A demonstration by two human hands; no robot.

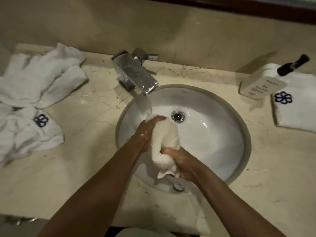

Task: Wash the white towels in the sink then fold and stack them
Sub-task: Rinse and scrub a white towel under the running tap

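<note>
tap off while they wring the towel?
No, water runs from the chrome faucet onto the bunched white towel that the left hand and right hand grip over the sink.

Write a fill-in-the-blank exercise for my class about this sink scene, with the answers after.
1. Both hands grip a wet towel over the ____.
2. Water runs from the ____ onto the left hand.
3. The soap bottle stands to the ____ of the basin.
4. The right hand holds the towel's ____ end.

Answers: sink; faucet; right; near
</note>
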